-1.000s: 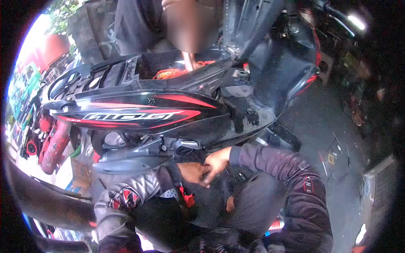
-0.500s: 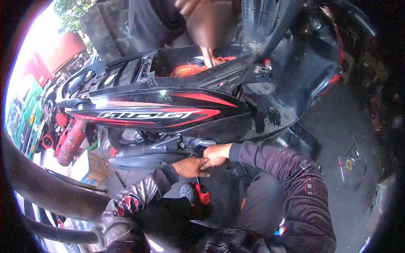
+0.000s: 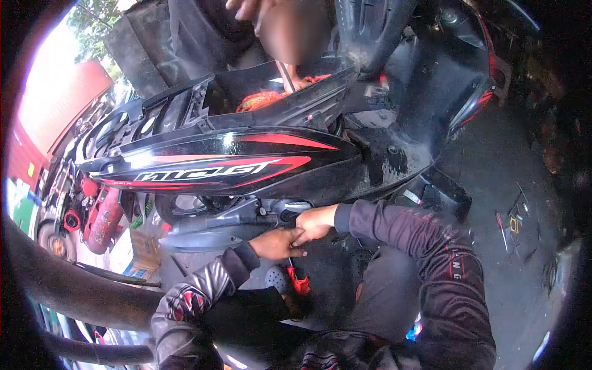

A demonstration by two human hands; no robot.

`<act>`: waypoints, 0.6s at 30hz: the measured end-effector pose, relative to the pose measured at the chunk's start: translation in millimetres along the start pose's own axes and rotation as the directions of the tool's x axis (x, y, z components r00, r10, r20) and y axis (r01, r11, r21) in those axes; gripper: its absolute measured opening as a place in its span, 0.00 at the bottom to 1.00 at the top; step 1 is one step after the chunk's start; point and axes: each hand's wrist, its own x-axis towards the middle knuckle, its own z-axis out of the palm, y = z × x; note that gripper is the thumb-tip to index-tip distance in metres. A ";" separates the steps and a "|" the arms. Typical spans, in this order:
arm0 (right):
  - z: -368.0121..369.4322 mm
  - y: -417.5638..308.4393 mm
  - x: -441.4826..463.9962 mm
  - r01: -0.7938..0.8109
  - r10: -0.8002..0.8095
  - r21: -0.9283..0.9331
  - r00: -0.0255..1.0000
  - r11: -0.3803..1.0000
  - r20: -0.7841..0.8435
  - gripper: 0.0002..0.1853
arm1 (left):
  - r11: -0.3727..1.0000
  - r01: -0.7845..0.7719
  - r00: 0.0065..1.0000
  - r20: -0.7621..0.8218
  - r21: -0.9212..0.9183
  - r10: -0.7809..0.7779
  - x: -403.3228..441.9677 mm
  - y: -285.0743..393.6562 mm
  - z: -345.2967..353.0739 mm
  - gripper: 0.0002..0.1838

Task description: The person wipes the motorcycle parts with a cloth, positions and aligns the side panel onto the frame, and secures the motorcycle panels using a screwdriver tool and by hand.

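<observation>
My left hand and my right hand meet beside the lower side of a black scooter with red graphics. Both hands have curled fingers pressed together; whatever lies between them is hidden. Just behind my right hand is the scooter's engine area, and a grey engine cover lies to the left of my hands. Below my left hand, a thin shaft runs down toward a red item whose kind I cannot make out.
Across the scooter, another person's hand reaches into the open seat compartment, near orange-red cloth. Tools, including a screwdriver, lie on the floor at right. A thick dark pipe crosses at left, near a cardboard box.
The view has shifted slightly, with the scooter now a little further left. My two hands stay together in nearly the same spot. The other person's raised hand has moved slightly.
</observation>
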 end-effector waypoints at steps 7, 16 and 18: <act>-1.5 -2.3 -9.8 -0.032 0.032 0.018 0.999 0.999 -0.014 0.29 | 0.999 -0.008 1.000 0.019 -0.050 0.009 5.8 0.2 1.4 0.29; 4.9 3.9 -10.2 0.047 -0.045 0.041 0.998 0.998 -0.040 0.25 | 0.998 -0.047 0.998 -0.044 -0.041 0.046 6.8 -7.6 12.9 0.26; 3.0 0.7 -11.0 0.032 -0.032 0.016 0.999 0.999 -0.030 0.25 | 0.994 -0.103 0.989 -0.113 -0.037 0.098 6.0 -7.5 13.9 0.24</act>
